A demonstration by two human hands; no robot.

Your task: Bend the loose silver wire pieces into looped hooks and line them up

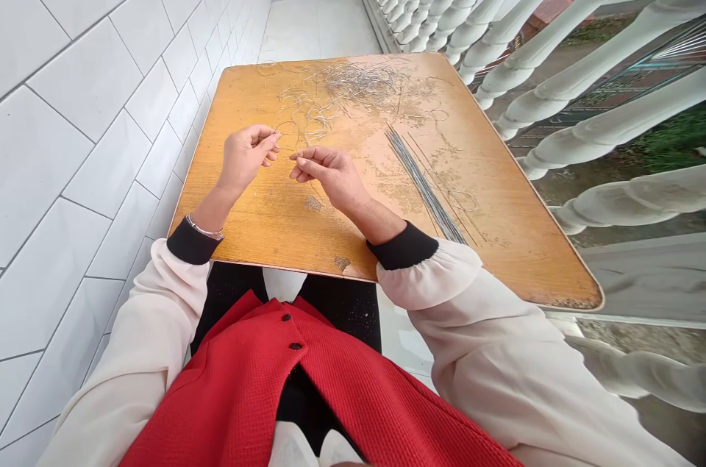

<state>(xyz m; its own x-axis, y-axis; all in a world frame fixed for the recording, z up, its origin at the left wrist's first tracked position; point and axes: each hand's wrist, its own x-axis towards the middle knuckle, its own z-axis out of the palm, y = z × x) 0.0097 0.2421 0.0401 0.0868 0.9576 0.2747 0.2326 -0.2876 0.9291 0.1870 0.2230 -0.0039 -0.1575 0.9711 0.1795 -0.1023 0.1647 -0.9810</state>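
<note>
Right of centre, a bundle of straight wires (422,180) ends near your right cuff (405,254) — mind it doesn't catch. Left of centre, your right hand (331,171) and left hand (246,154) seem to pinch one thin wire (287,122), fingertips closed, above the table (259,220). Use light, even tension — the tangled wires (361,79) at upper centre could snag it.

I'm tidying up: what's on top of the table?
A wiry tangle, a straight bundle and loose strands. The right sleeve seems to cover the bundle's near end; anything directly beneath the tangle is hidden.
</note>
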